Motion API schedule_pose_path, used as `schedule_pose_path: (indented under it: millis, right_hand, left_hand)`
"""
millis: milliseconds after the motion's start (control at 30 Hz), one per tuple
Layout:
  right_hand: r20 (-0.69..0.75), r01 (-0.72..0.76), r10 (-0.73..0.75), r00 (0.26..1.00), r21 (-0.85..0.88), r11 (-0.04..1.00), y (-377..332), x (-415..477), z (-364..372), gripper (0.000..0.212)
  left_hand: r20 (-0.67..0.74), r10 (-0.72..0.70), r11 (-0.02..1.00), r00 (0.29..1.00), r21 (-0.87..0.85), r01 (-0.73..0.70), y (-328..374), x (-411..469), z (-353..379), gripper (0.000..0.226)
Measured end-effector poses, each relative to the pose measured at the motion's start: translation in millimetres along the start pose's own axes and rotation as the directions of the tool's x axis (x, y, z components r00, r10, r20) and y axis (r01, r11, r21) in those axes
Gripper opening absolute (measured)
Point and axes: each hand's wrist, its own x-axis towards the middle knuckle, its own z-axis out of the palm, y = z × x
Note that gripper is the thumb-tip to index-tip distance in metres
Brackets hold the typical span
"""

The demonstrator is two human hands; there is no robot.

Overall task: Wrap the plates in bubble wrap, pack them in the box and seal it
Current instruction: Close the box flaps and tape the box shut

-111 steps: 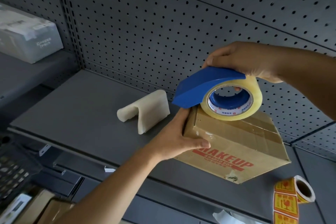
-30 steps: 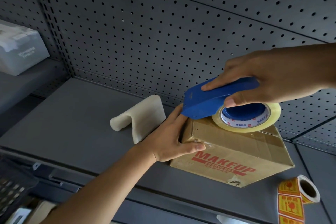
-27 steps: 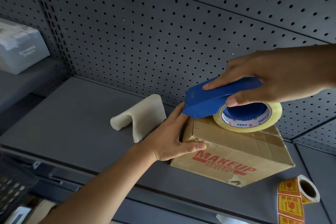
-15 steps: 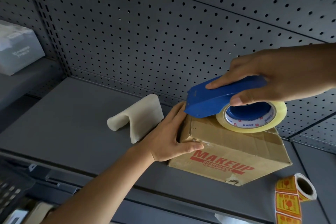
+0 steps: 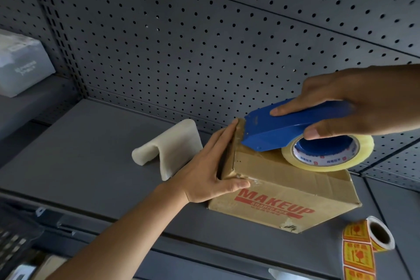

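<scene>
A closed cardboard box [image 5: 284, 191] printed MAKEUP in red sits on the grey shelf [image 5: 86, 150]. My left hand [image 5: 209, 166] lies flat against the box's left side, thumb on its front face. My right hand [image 5: 354, 107] grips a blue tape dispenser [image 5: 288, 127] with a roll of clear tape [image 5: 327, 152]. The dispenser's nose rests on the box's top left edge, and a strip of tape runs along the top. No plates or bubble wrap are in view.
A white foam piece [image 5: 170, 150] stands just left of the box. A roll of yellow fragile stickers [image 5: 366, 245] lies at the front right. A grey pegboard wall [image 5: 204, 29] rises behind. A pale box [image 5: 20, 63] sits on the shelf at far left.
My right hand has lowered the dispenser onto the box top and drawn it left to the top left edge. My left hand has stayed against the box's side.
</scene>
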Motion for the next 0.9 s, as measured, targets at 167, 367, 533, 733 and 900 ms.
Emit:
schedule_pose_path:
  millis: [167, 367, 533, 733, 900]
  right_hand:
    - [0.023, -0.067, 0.067, 0.997, -0.032, 0.997, 7.2, -12.3, -2.3, 0.035]
    - [0.133, -0.156, 0.157, 0.979, -0.018, 0.988, -13.3, -11.7, -10.2, 0.05]
    - [0.179, -0.2, 0.197, 0.964, -0.001, 0.98, -12.8, -8.4, -11.9, 0.048]
    - [0.212, -0.23, 0.22, 0.952, 0.023, 0.973, -7.9, -6.8, -16.1, 0.053]
    - [0.23, -0.259, 0.24, 0.943, 0.058, 0.964, -7.9, -5.5, -19.1, 0.048]
  left_hand:
    - [0.01, 0.037, 0.997, 0.999, -0.067, -0.036, -4.2, 0.9, 3.0, 0.114]
    - [0.022, 0.067, 0.994, 0.997, -0.089, -0.065, -3.4, -0.3, 1.8, 0.1]
    - [0.006, 0.146, 0.986, 0.989, -0.081, -0.145, -4.0, 0.6, 2.8, 0.099]
    - [0.047, 0.197, 0.98, 0.979, -0.005, -0.197, -1.1, 8.9, -5.0, 0.096]
    - [0.155, 0.193, 0.979, 0.969, 0.039, -0.201, 0.9, 19.2, -14.4, 0.094]
